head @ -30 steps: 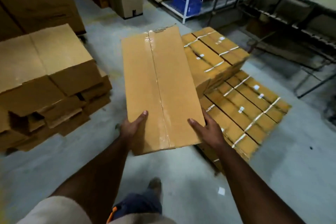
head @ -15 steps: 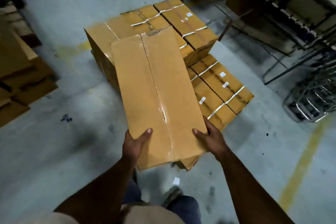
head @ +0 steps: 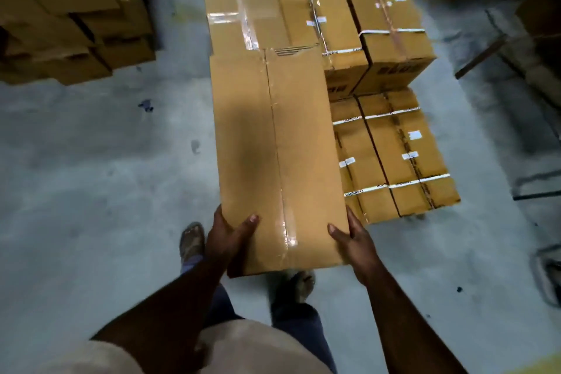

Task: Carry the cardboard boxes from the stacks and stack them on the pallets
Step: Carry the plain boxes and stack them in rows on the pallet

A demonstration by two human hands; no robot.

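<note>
- My left hand (head: 229, 235) and right hand (head: 352, 238) each clasp a near corner of the long cardboard box (head: 277, 155), thumbs on top.
- The box hangs at my twelve o'clock, over the left side of the stacked boxes (head: 394, 158).
- I judge it best to lower it level, far end first, square beside the strapped boxes at one o'clock.
- Slip my fingers out last.
</note>
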